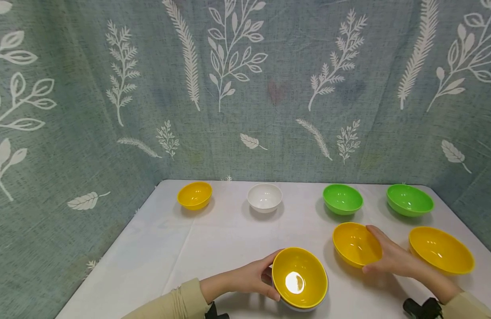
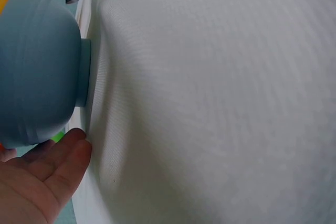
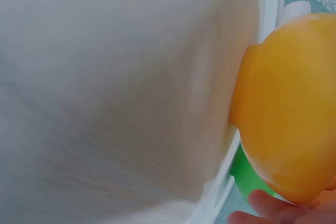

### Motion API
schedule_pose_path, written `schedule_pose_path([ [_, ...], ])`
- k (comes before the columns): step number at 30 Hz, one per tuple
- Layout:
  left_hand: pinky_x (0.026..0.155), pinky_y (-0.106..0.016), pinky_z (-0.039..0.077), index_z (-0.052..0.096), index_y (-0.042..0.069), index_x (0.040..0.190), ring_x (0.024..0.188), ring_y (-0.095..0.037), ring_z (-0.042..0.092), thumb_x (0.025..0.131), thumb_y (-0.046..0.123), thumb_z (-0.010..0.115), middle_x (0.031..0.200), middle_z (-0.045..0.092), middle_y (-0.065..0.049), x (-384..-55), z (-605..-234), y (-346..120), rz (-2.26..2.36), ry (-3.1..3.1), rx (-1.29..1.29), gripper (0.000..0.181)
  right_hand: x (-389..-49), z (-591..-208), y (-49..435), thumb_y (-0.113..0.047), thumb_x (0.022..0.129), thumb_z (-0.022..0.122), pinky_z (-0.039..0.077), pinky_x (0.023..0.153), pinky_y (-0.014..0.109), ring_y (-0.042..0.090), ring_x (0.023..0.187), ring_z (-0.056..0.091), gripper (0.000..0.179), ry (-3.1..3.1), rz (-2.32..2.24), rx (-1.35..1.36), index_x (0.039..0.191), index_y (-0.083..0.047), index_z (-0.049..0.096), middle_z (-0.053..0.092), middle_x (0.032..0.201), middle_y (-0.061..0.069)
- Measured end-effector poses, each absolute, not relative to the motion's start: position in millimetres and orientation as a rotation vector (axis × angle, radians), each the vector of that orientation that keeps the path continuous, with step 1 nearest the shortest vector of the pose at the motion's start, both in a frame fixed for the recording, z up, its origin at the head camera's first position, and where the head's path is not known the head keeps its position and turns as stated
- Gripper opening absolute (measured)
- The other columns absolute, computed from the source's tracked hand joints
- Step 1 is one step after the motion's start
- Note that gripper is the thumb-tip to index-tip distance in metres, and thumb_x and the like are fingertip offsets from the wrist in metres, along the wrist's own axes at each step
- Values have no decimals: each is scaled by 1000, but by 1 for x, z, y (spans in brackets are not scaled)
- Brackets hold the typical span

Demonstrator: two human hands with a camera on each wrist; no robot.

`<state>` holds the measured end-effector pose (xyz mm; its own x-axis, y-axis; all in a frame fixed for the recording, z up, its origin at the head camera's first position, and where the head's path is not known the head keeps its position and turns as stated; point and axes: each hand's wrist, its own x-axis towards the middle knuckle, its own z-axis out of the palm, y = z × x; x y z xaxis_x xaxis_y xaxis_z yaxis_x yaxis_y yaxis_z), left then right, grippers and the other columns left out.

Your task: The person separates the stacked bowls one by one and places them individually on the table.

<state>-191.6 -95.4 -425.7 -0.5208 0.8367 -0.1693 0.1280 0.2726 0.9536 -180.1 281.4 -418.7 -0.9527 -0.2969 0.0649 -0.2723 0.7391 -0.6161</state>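
Near the front edge, a yellow bowl [image 1: 299, 278] sits nested in a pale blue-grey bowl [image 2: 39, 72], whose rim barely shows from above. My left hand [image 1: 255, 279] holds this stack from its left side, thumb on the near side and fingers toward the far side. To the right, another yellow bowl [image 1: 354, 244] is held by my right hand [image 1: 390, 256], its fingers at the far right rim and the thumb at the near side. In the right wrist view that yellow bowl [image 3: 294, 98] appears side-on, with fingertips [image 3: 262, 203] along its wall.
Along the back of the white-covered table [image 1: 157, 248] stand a small yellow bowl [image 1: 195, 196], a white bowl [image 1: 264, 198] and two green bowls [image 1: 342, 199]. A large yellow bowl [image 1: 441, 250] is right of my right hand. Patterned cloth [image 1: 277, 146] hangs around the table.
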Motion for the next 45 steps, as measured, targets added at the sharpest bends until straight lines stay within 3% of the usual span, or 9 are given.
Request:
schedule_pose_path([
  [23,85,-20,48,15,25,147,96,-5,56,79,32,71,137,38,1,-192,-424,-95,1296,1837,882,88,-182,-418,284,-20,63,82,16,94,71,61,121,14,115,2746,-1108,-420,138,14,2,7,137,45],
  [30,85,-20,48,14,23,147,97,-6,56,78,33,71,137,39,1,-191,-425,-95,1302,1835,868,90,-178,-414,280,-20,60,84,18,92,71,59,121,16,114,2817,-1066,-427,138,13,7,12,136,43],
  [37,85,-20,47,14,22,147,98,-5,56,77,35,72,138,38,0,-191,-426,-95,1305,1843,857,92,-168,-408,270,-21,59,84,8,93,74,58,125,5,115,2875,-1118,-472,141,8,10,13,140,38],
  [43,85,-19,47,14,21,147,97,-5,56,76,35,72,138,39,-1,-190,-426,-94,1302,1855,857,93,-157,-394,259,-21,62,83,11,91,74,55,128,6,112,2828,-1207,-557,145,-2,10,12,144,33],
  [45,85,-19,47,14,20,147,98,-5,56,76,35,73,138,38,-1,-190,-426,-94,1303,1856,857,93,-154,-390,256,-23,64,81,12,107,58,39,136,6,111,2809,-1222,-603,147,-7,9,11,146,31],
])
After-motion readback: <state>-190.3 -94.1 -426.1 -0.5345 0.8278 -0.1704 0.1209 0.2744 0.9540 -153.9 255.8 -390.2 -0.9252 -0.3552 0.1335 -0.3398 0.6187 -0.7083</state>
